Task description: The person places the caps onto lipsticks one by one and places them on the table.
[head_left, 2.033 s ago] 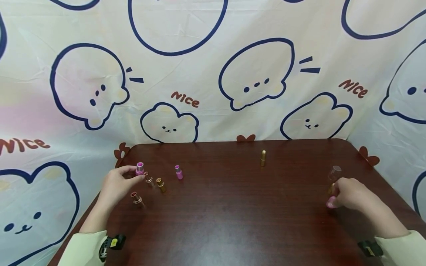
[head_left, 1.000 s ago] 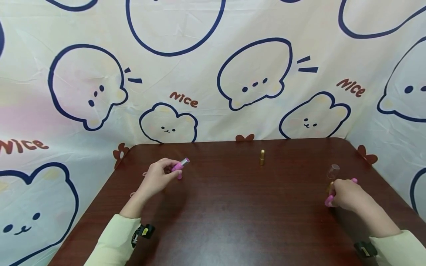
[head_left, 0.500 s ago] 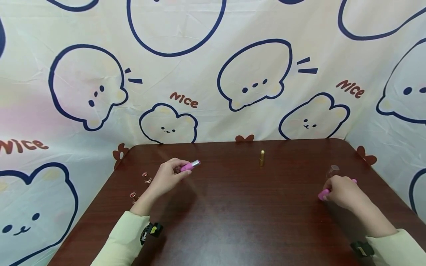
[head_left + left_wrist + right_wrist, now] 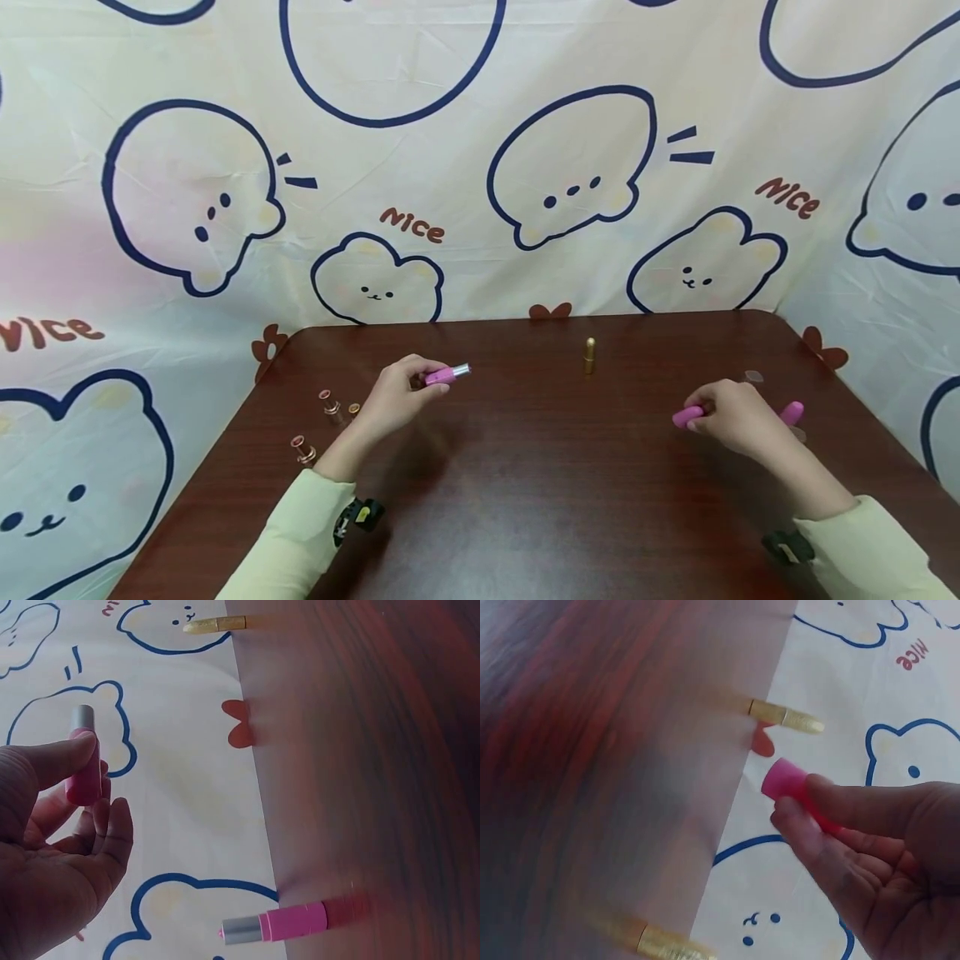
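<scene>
My left hand (image 4: 405, 396) pinches a pink lipstick tube (image 4: 441, 377) with a silver collar, tilted so the collar points right. In the left wrist view the thumb presses on the pink lipstick's side. Another pink lipstick (image 4: 292, 922) stands on the table there; the left hand hides it in the head view. Between thumb and fingertips, my right hand (image 4: 738, 417) holds a pink lipstick cap (image 4: 687, 416), its end pointing left. The two hands are well apart over the table. A second pink cap (image 4: 792, 412) stands behind the right wrist.
A gold lipstick (image 4: 590, 357) stands at the back middle of the brown table (image 4: 525, 483). Rose-gold tubes (image 4: 302, 450) and a gold tube (image 4: 354, 409) stand left. A clear cap (image 4: 753, 377) is at right, and a gold piece (image 4: 671, 943) shows in the right wrist view.
My left hand has picked up the pink lipstick at far left and carried it rightward, tilting it. The right hand has moved left with the pink cap, uncovering the other pink cap.
</scene>
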The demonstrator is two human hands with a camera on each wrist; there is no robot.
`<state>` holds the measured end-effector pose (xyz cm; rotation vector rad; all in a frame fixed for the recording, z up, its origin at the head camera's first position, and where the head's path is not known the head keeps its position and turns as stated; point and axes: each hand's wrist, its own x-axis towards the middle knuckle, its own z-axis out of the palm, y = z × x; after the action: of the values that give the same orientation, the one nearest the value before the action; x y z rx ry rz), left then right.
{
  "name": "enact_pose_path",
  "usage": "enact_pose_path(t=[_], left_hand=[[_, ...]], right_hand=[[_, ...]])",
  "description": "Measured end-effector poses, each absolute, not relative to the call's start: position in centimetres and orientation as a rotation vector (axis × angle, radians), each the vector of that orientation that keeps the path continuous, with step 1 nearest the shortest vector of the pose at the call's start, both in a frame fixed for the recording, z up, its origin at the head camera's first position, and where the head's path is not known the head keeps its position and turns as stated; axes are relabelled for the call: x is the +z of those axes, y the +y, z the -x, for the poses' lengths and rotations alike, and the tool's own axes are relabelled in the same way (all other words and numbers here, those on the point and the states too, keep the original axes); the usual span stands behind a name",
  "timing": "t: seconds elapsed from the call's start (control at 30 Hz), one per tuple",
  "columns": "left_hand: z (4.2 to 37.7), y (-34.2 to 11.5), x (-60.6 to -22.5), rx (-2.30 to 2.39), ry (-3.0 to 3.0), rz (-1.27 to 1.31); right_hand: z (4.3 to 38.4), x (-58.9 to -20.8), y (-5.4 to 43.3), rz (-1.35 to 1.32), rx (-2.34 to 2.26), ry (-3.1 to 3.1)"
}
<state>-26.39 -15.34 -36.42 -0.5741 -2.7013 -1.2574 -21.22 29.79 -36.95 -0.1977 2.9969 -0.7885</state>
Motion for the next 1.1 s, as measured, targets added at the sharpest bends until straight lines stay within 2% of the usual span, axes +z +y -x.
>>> enact_pose_path(t=[0.6, 1.1], left_hand=[[27.0, -12.7, -36.3, -1.335, -2.661, 0.713], [26.9, -10.9, -35.9, -1.429, -2.642, 0.775]], right_hand=[[22.9, -35.8, 23.6, 0.374, -1.212, 2.866], [23.8, -36.3, 20.7, 0.382, -1.574, 2.655]])
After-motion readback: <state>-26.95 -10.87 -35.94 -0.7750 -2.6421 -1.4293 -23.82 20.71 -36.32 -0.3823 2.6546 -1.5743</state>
